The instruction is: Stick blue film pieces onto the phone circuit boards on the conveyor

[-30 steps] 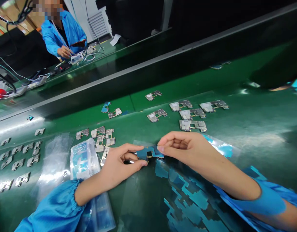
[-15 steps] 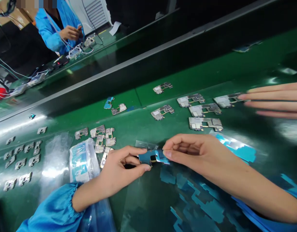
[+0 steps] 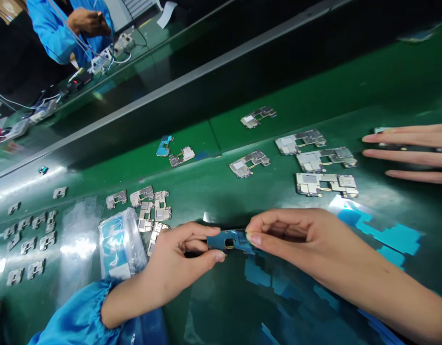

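Observation:
Between my two hands is a small circuit board (image 3: 215,241) with a square gap, its upper face covered in blue film (image 3: 241,238). My left hand (image 3: 159,275) pinches the board's left end between thumb and fingers. At the opposite end, the thumb and forefinger of my right hand (image 3: 296,235) press on the film and the board's edge. The fingertips of my right hand partly hide that end. Loose blue film pieces (image 3: 259,273) lie below the board, and a larger blue film sheet (image 3: 397,235) lies beyond my right forearm.
Several bare circuit boards (image 3: 327,184) lie at the right, more boards (image 3: 162,206) at centre left, and small boards (image 3: 36,268) far left. A plastic bag of blue film (image 3: 118,239) is beside my left wrist. Another person's hand (image 3: 418,151) covers a board; a co-worker (image 3: 70,33) sits across.
The blue film now lies flatter along the board's right part, where before it stood out shiny. The other person's hand has drawn a board rightward, away from the group. The view has shifted slightly.

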Available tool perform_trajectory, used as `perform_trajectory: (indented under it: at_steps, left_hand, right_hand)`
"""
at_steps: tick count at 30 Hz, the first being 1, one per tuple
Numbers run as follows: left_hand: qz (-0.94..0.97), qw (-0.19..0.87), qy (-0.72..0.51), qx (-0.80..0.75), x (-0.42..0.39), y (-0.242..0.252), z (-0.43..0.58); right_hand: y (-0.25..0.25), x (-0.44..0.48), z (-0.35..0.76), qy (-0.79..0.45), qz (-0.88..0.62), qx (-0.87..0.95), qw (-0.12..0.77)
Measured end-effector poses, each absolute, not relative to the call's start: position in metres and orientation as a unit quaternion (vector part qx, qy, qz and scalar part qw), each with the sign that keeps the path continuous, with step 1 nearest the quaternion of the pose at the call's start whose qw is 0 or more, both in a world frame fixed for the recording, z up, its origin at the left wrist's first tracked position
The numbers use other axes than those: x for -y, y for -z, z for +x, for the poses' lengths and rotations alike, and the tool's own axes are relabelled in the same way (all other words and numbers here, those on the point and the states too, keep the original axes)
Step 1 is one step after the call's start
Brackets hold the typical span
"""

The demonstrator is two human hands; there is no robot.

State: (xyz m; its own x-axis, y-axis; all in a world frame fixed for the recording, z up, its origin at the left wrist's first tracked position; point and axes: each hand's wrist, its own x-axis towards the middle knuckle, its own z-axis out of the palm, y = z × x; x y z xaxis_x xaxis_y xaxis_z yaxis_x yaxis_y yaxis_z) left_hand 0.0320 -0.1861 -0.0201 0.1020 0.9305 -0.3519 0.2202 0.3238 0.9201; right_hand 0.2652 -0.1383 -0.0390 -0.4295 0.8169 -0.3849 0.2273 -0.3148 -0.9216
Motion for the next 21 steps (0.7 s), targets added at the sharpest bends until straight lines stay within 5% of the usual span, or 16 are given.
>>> perform_trajectory:
  at_steps: [21]
  left_hand:
    - [0.497,0.560,-0.268,-0.607,0.190,0.030,0.029]
  right_hand:
    - [0.041,0.149,0.260,-0.601,-0.516,0.549,0.265]
